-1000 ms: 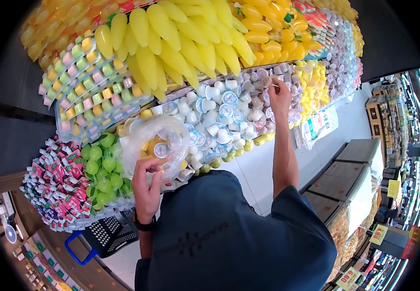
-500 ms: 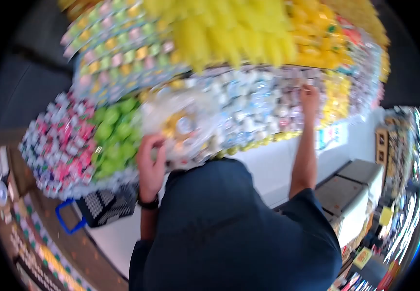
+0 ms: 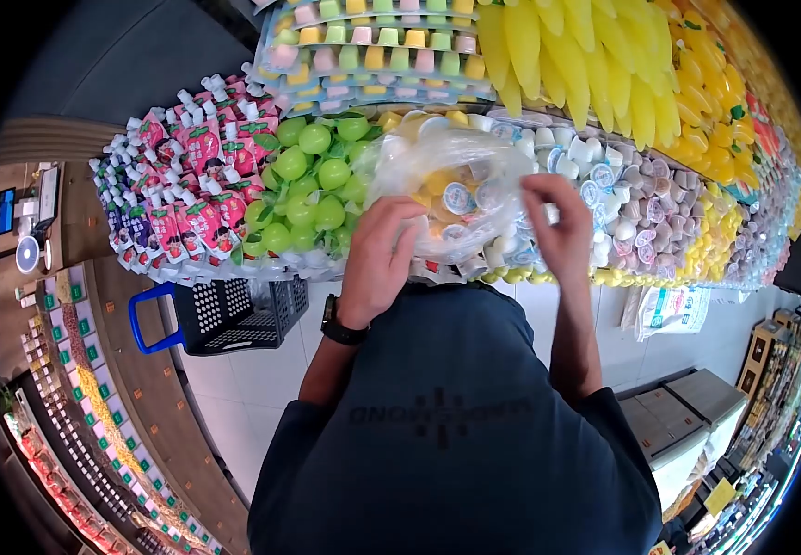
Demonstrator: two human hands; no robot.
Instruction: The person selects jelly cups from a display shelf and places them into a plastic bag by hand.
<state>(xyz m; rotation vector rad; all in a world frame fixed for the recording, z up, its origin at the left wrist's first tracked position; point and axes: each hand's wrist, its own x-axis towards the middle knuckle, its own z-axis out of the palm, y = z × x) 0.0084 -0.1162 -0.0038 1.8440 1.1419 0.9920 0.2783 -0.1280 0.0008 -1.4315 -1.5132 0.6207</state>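
Note:
A clear plastic bag (image 3: 502,153) with several small jelly cups (image 3: 459,198) inside lies on top of the heaped sweets in front of me. My left hand (image 3: 377,259), with a dark watch on its wrist, is closed on the bag's left edge, thumb toward the cups. At the bag's right side, my right hand (image 3: 562,227) has its fingers bent over the edge. They are slightly blurred, and what they hold, if anything, is hidden. White jelly cups (image 3: 604,176) lie just beyond the right hand. Green round fruit-shaped packs (image 3: 303,190) lie left of the bag.
Pink pouches (image 3: 202,143) fill the left end, lilac cups (image 3: 659,208) the right. Yellow long packs (image 3: 595,55) and strips of coloured cups (image 3: 373,60) lie behind. A black basket (image 3: 243,314) with a blue handle stands below the display. Boxes (image 3: 664,421) stand lower right.
My right hand has come back from the lilac cups to the bag's right edge. The view has turned and shifted, so the display now appears farther right. My left hand stays at the bag.

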